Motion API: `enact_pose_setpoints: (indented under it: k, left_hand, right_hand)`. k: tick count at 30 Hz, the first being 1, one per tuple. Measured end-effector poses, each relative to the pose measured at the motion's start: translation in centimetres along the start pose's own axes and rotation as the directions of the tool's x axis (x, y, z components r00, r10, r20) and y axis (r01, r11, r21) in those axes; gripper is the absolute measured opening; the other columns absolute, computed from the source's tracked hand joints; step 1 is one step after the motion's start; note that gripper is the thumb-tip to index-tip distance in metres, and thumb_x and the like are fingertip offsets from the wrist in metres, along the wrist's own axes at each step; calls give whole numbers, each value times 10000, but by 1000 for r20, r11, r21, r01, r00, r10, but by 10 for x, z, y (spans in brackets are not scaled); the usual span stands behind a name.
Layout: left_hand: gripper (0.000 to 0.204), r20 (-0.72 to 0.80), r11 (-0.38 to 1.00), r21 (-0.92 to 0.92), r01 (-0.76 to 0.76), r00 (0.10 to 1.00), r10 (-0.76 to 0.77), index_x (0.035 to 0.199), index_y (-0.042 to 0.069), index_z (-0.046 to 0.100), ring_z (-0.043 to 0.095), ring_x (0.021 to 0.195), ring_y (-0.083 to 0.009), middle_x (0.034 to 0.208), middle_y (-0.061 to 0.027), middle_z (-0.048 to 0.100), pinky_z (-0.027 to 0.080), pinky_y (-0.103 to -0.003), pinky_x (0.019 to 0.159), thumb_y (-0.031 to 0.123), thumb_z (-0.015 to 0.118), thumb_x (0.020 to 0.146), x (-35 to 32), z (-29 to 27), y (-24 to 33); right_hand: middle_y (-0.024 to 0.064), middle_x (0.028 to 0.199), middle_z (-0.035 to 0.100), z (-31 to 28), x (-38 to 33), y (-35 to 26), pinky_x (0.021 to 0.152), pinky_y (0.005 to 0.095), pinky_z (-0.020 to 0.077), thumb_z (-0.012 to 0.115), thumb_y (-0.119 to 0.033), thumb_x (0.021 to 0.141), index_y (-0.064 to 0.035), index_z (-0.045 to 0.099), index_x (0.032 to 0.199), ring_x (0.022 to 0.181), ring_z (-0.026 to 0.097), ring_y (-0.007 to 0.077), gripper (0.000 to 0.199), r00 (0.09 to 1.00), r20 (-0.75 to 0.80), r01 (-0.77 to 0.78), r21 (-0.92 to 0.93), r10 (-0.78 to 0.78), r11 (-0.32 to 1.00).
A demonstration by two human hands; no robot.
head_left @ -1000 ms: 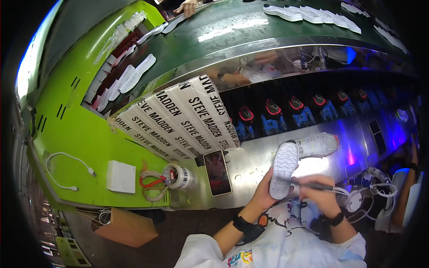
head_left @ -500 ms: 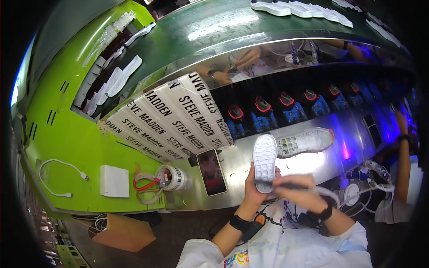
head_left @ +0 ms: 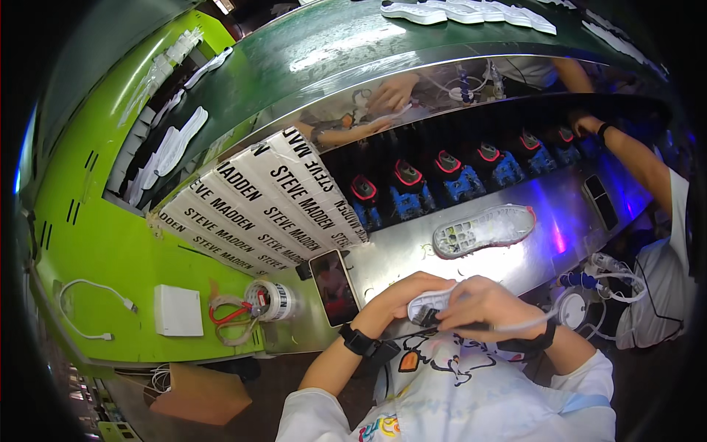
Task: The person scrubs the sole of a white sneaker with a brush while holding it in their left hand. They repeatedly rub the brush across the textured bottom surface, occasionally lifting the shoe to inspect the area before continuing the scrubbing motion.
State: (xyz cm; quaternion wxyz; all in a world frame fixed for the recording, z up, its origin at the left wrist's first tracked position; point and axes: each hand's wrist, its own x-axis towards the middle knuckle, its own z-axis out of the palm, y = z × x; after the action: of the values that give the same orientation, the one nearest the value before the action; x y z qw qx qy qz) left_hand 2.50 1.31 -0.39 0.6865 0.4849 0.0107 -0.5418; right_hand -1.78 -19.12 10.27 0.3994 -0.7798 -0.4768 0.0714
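Two bare hands work close together in the lower centre of the frame. The left hand (head_left: 416, 289) has its fingers clamped on a white shoe sole (head_left: 429, 300), which is held up just in front of the person's shirt, with its hollow side showing. The right hand (head_left: 479, 303) pinches a dark brush (head_left: 425, 317), fingers closed on it, and the brush head is inside the sole; the exact contact of the fingertips is partly hidden. A pale hose (head_left: 526, 323) runs from beneath the right hand toward a round white container (head_left: 571, 308) at lower right.

In the centre right, a second sole, grey-white with a grid of open cells (head_left: 484, 230), lies on the metal desk (head_left: 394, 265). Behind it stands a row of black forms with red rims and blue parts (head_left: 409, 173). A smartphone (head_left: 333, 287) lies left of the hands, near a large tape-wrapped carton (head_left: 250, 206). At lower left, a tape-covered tub (head_left: 280, 300), a small white box (head_left: 178, 311) and a white cable (head_left: 96, 337) rest on a lime-green surface (head_left: 118, 258). More white soles (head_left: 471, 12) lie on the green conveyor belt (head_left: 309, 59) across the top. At right, a co-worker's arm (head_left: 633, 155) reaches among the forms.
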Motion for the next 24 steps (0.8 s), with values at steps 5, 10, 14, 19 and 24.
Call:
enact_pose_setpoints:
  k: [5, 10, 14, 19, 24]
  left_hand:
    - [572, 118, 768, -639, -43, 981, 153, 1211, -38, 499, 547, 1101, -279, 1204, -196, 546, 432, -373, 937, 448, 398, 926, -21, -8, 1]
    - [526, -215, 360, -787, -501, 770, 601, 1376, 63, 321, 400, 1246, -312, 1402, -149, 358, 321, -441, 1037, 351, 298, 937, 1, 40, -28]
    - [516, -303, 234, -829, -508, 760, 575, 1355, 58, 349, 457, 1176, -302, 1341, -129, 430, 370, -429, 1000, 295, 369, 897, 12, 35, -41]
    - [562, -312, 55, -901, -431, 729, 609, 1301, 43, 404, 483, 1047, -281, 1206, -126, 501, 404, -427, 939, 316, 528, 825, 10, 38, -36]
    - [626, -414, 147, -811, -567, 732, 540, 1269, -31, 399, 486, 1038, -284, 1154, -160, 510, 410, -405, 929, 365, 563, 812, 12, 34, -23]
  right_hand:
    - [125, 955, 656, -13, -25, 6, 772, 278, 496, 658, 33, 713, -22, 688, 918, 869, 619, 165, 215, 906, -54, -308, 596, 419, 742]
    - [72, 894, 673, 17, -5, -5, 683, 218, 485, 664, -16, 761, -9, 674, 975, 788, 602, 92, 214, 715, -120, -385, 755, 689, 531]
    - [102, 891, 672, 39, 10, 5, 724, 269, 499, 663, -31, 755, -14, 666, 965, 791, 639, 147, 210, 684, -570, -308, 340, 455, 889]
    - [115, 890, 681, 42, 7, -9, 762, 277, 497, 663, -54, 764, -6, 669, 957, 815, 654, 171, 198, 725, -187, -388, 684, 663, 618]
    - [102, 939, 673, 39, 0, -3, 706, 264, 516, 595, -76, 846, 21, 655, 974, 786, 653, 144, 171, 888, -159, -264, 595, 432, 759]
